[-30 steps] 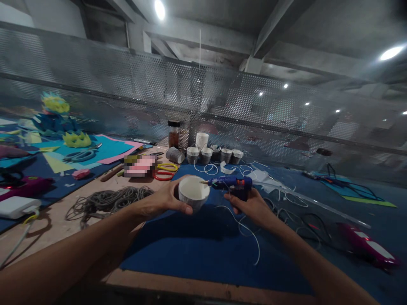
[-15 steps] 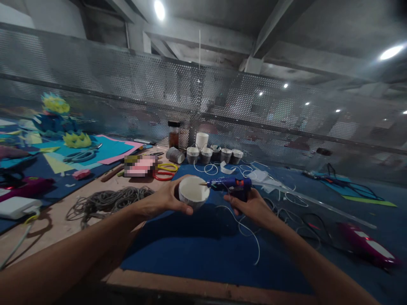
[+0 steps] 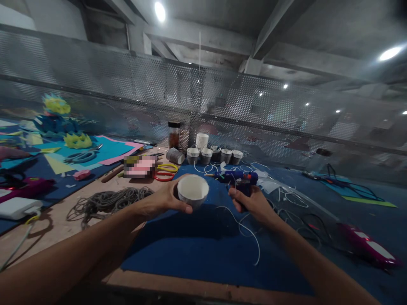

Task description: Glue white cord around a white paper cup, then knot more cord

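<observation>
My left hand [image 3: 168, 198] is closed round the side of a small paper cup [image 3: 193, 195], its white inside tilted toward me and its outer wall greyish. In my right hand [image 3: 249, 201] is a blue hot glue gun [image 3: 237, 177], gripped by its handle. The gun's nozzle points left, just beyond the cup's right rim and apart from it. A long clear glue stick [image 3: 305, 201] trails from behind the gun to the right. Both hands are above a dark blue mat [image 3: 197, 250].
Several small grey-wrapped cups [image 3: 206, 156] stand at the back beside a brown-filled jar [image 3: 174, 134]. Grey cord [image 3: 108, 201] lies left, near red and yellow scissors [image 3: 165, 173]. Loose white string [image 3: 251, 237] curls on the mat. A magenta device [image 3: 369, 245] sits right.
My right hand has drawn the glue gun back, right and slightly up, so its nozzle has left the cup's opening. The cup in my left hand has barely moved.
</observation>
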The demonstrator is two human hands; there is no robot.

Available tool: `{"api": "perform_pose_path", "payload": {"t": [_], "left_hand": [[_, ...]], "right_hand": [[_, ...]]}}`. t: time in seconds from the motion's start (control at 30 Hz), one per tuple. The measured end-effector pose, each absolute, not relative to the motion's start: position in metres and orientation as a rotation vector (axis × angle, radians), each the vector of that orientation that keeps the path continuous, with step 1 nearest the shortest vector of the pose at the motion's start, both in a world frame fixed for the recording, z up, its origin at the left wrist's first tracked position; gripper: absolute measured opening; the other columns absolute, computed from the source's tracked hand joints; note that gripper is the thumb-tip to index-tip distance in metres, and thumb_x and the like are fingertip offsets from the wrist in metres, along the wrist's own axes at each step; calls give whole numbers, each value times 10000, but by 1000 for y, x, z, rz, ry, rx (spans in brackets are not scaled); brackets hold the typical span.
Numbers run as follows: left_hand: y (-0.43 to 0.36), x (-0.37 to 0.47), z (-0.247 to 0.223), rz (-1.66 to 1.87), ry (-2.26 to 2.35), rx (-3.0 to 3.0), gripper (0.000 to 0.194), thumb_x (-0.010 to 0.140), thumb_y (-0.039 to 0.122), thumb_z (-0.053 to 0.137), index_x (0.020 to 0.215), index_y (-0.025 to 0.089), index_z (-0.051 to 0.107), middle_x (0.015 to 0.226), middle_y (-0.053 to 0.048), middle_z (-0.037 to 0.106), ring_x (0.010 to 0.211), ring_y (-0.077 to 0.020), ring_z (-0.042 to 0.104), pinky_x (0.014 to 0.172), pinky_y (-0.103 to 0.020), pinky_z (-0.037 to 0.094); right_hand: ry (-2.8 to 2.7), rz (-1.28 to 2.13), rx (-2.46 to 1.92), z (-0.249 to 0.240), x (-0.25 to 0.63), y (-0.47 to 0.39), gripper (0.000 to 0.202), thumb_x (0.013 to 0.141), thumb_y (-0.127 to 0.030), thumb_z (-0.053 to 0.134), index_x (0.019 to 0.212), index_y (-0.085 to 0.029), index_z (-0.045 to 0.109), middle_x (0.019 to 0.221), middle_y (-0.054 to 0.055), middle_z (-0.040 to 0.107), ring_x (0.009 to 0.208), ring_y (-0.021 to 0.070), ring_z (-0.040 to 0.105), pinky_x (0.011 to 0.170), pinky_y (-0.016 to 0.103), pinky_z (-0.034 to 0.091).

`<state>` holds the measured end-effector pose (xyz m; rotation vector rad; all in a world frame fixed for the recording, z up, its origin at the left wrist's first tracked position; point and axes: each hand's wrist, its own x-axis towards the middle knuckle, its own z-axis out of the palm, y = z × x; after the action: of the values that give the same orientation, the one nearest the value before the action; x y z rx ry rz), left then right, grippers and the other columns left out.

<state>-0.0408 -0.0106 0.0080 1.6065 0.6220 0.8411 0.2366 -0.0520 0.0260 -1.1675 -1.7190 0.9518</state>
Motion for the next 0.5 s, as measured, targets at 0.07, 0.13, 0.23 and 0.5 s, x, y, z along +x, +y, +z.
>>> {"api": "perform_pose_path", "payload": {"t": [0.07,0.13,0.23,0.5], "left_hand": [[-9,-42,6,845,603,1590,843,549,192,879,1302,199,500,1162,-80,623,1065,-249,560,897,-328,445],[-8,-42,3,854,595,1562,883,546,193,879,1333,216,479,1198,-83,615,1080,-256,555,887,-327,449],[-6,-43,-1,869,594,1532,896,543,197,878,1343,217,476,1223,-92,610,1099,-265,549,880,-324,452],[-10,-40,6,856,591,1540,919,552,201,871,1371,213,455,1255,-105,600,1136,-280,540,872,-312,455]], "right_hand": [[-1716,957,-1155,26,236,-52,426,878,-531,586,639,-179,585,489,-20,517,473,105,454,522,247,373],[-1720,971,-1162,26,234,-52,432,880,-532,582,634,-177,582,490,-19,517,473,103,453,523,243,373],[-1718,987,-1180,23,232,-52,432,876,-536,586,643,-173,587,477,-22,513,465,101,453,518,239,369],[-1595,1111,-1126,18,230,-50,408,829,-554,636,735,-158,618,469,-39,513,441,90,441,466,215,345]]}}
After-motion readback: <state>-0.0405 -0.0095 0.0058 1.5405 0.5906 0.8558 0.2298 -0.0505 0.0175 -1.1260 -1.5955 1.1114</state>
